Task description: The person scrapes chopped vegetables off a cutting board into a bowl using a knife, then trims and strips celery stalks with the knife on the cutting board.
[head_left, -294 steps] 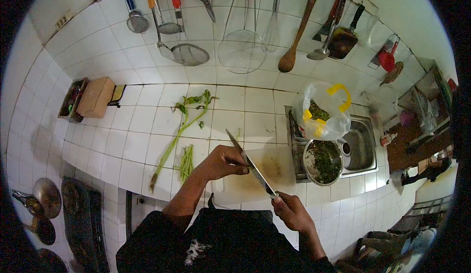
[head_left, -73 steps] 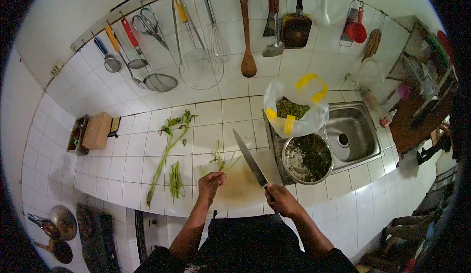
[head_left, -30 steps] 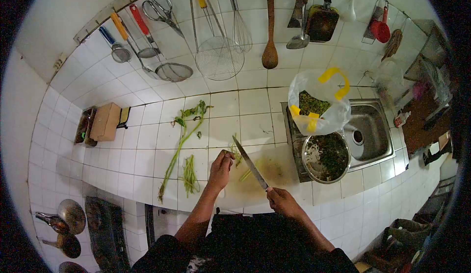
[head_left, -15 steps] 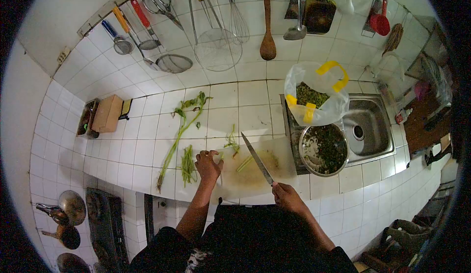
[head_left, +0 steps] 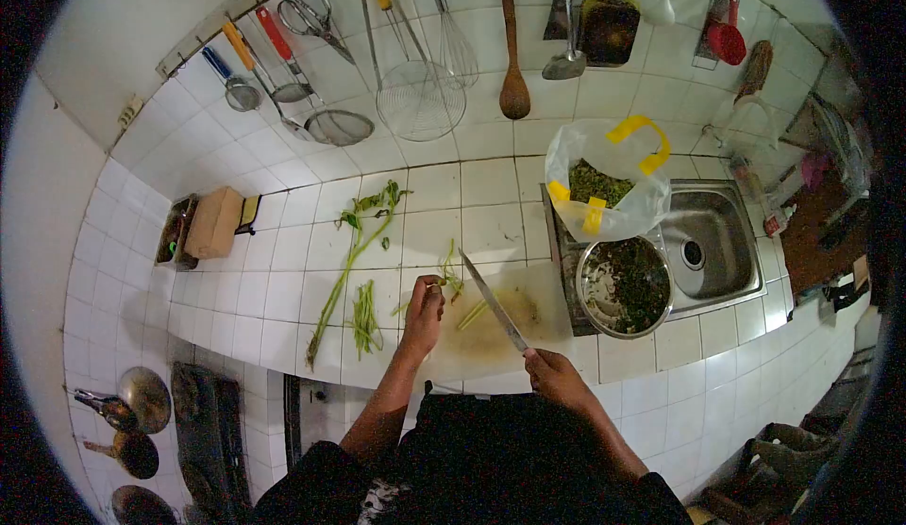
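The right hand's (head_left: 559, 377) grip is closed round the handle of the knife (head_left: 493, 299), whose blade slants over the board (head_left: 491, 348), tip toward the worktop's (head_left: 429, 239) far edge. The left hand's (head_left: 423, 322) grip is narrow, fingers curled over the board's left part; a sprig (head_left: 451, 266) lies at the fingertips, but whether it is pinched cannot be told.

The knife looks stiff and fairly light, best held by the handle, clear of the edge. The sprig should be light and limp, easily bruised; a pinch at its thicker end would suit it. Right of it, under the blade, cut stems (head_left: 472, 315) lie on the board. They look crisp, perhaps slippery if wet, and are best gathered side by side under curled fingertips.

The board lies along the worktop's near edge. To its left is a small bundle (head_left: 363, 320) of stems, and beyond that a long stalk (head_left: 342, 278), roots toward the near edge, leaves toward the far one. It would likely sag if lifted by one end, so the thick middle is the place to hold.

Right of the board is a bowl (head_left: 595, 287) of chopped greens, with a bag (head_left: 644, 221) of more greens behind it. The sink (head_left: 729, 278) fills the worktop's right end; a box (head_left: 215, 224) sits by the far left corner.
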